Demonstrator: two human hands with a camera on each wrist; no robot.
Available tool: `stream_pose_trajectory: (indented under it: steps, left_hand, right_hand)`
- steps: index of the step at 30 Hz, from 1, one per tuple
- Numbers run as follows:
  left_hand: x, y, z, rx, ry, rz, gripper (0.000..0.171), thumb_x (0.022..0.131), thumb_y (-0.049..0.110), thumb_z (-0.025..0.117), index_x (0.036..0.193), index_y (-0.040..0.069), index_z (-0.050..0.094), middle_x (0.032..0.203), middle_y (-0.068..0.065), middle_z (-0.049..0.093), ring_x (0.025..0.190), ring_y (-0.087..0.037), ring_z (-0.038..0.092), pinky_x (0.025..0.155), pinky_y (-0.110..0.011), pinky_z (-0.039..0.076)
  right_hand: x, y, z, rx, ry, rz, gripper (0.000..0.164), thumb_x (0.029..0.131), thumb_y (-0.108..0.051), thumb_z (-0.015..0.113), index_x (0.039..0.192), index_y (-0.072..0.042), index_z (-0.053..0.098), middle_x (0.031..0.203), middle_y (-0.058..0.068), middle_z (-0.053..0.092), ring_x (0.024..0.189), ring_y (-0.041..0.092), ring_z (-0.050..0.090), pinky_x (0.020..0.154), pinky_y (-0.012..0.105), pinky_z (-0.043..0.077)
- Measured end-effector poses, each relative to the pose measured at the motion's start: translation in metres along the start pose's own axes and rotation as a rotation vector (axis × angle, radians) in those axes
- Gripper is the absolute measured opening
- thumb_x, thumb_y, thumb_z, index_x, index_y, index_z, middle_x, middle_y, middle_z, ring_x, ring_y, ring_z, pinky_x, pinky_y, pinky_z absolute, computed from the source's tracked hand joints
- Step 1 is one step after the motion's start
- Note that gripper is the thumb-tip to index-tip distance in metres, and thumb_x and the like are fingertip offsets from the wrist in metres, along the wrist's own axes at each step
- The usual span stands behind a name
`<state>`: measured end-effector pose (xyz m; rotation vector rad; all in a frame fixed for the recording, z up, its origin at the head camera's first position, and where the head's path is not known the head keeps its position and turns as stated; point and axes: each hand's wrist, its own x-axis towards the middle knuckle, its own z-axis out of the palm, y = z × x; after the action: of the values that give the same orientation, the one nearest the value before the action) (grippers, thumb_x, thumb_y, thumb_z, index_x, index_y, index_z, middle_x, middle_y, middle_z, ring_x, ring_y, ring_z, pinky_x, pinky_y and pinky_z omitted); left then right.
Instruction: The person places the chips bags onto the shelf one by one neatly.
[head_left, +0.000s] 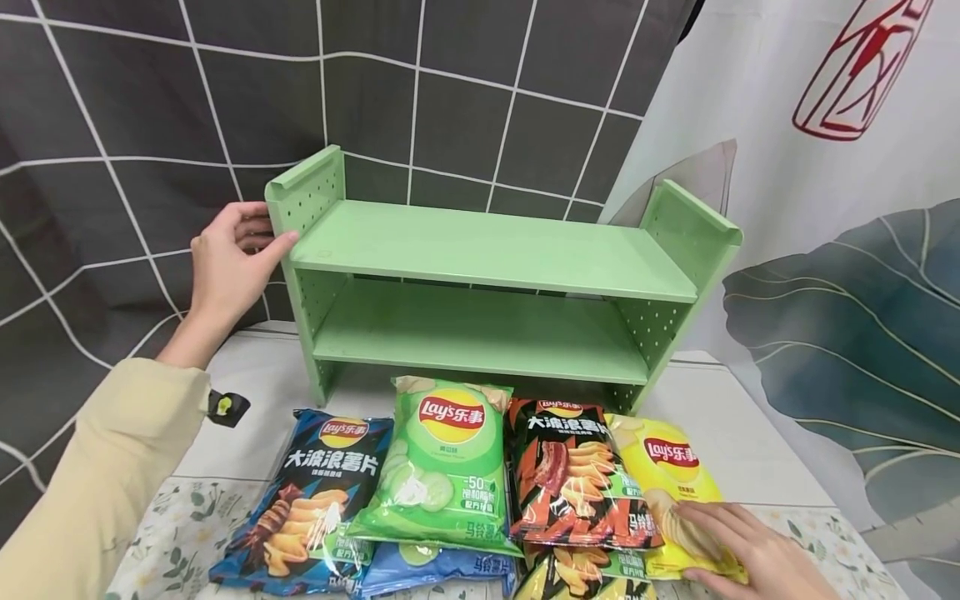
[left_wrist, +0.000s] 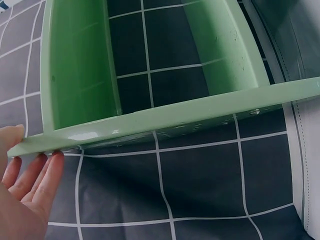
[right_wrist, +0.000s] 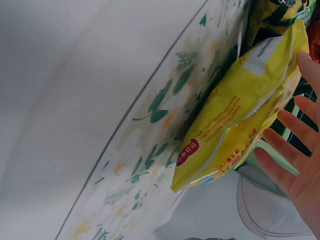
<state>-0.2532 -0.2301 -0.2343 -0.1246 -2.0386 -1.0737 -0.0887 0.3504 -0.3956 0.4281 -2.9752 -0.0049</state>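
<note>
A green two-tier shelf [head_left: 487,250] stands at the back. My left hand [head_left: 228,267] holds the upper front edge of its left side panel, thumb on one face and fingers on the other; the left wrist view shows the same hold on the panel [left_wrist: 165,116]. At the lower right, my right hand [head_left: 757,557] is at the bottom end of a yellow Lay's chip bag [head_left: 663,467]. In the right wrist view its fingers are spread and fairly straight beside the bag [right_wrist: 225,130]; whether they press on it I cannot tell.
Before the shelf lie a dark blue chip bag [head_left: 322,492], a green one [head_left: 442,454] and a red-black one [head_left: 573,475]. Under them show a light blue bag [head_left: 442,567] and a yellow-black bag [head_left: 577,575]. A dark checked curtain [head_left: 480,100] hangs behind; floral cloth [head_left: 180,533] lies in front.
</note>
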Motion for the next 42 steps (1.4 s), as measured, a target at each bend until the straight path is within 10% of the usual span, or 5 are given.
stream_pose_trajectory:
  steps: [18,27,31,38,42]
  left_hand:
    - [0.001,-0.007,0.001,-0.043,0.015,0.056,0.037,0.083,0.013,0.072,0.116,0.0,0.061,0.109,-0.028,0.068,0.074,0.02,0.053,0.072,-0.004,0.044]
    - [0.001,-0.009,0.002,-0.053,0.03,0.07,0.034,0.082,0.011,0.072,0.112,-0.001,0.061,0.107,-0.027,0.068,0.073,0.02,0.053,0.071,-0.003,0.044]
    - [0.001,-0.009,0.002,-0.055,0.031,0.071,0.033,0.082,0.01,0.073,0.111,-0.001,0.061,0.105,-0.024,0.07,0.072,0.019,0.054,0.071,-0.004,0.044]
    - [0.0,-0.008,0.002,-0.054,0.025,0.08,0.035,0.082,0.01,0.073,0.112,-0.004,0.061,0.106,-0.028,0.068,0.071,0.02,0.053,0.07,-0.003,0.043]
    - [0.001,-0.008,0.002,-0.041,0.028,0.084,0.035,0.082,0.01,0.073,0.112,-0.004,0.06,0.106,-0.03,0.068,0.07,0.021,0.051,0.069,-0.003,0.043]
  right_hand:
    - [-0.005,0.006,0.014,0.052,-0.06,-0.097,0.083,0.07,-0.076,0.059,0.136,-0.024,0.054,0.141,-0.001,0.051,0.121,0.021,0.04,0.088,0.06,0.045]
    - [-0.003,0.01,0.021,-0.128,0.123,-0.261,0.081,0.063,-0.044,0.083,0.135,-0.02,0.055,0.138,-0.009,0.054,0.136,-0.019,-0.012,0.098,0.027,0.047]
    - [-0.003,0.009,0.021,-0.129,0.088,-0.213,0.08,0.063,-0.037,0.083,0.136,-0.021,0.054,0.138,-0.01,0.054,0.132,-0.022,-0.017,0.082,0.041,0.055]
    - [-0.008,0.005,0.02,-0.057,0.083,-0.12,0.076,0.068,-0.034,0.082,0.137,-0.022,0.054,0.138,-0.007,0.055,0.129,-0.027,-0.014,0.083,0.045,0.054]
    - [-0.009,0.005,0.02,-0.035,0.084,-0.081,0.079,0.069,-0.034,0.082,0.141,-0.026,0.049,0.138,-0.005,0.055,0.135,-0.008,0.018,0.084,0.045,0.053]
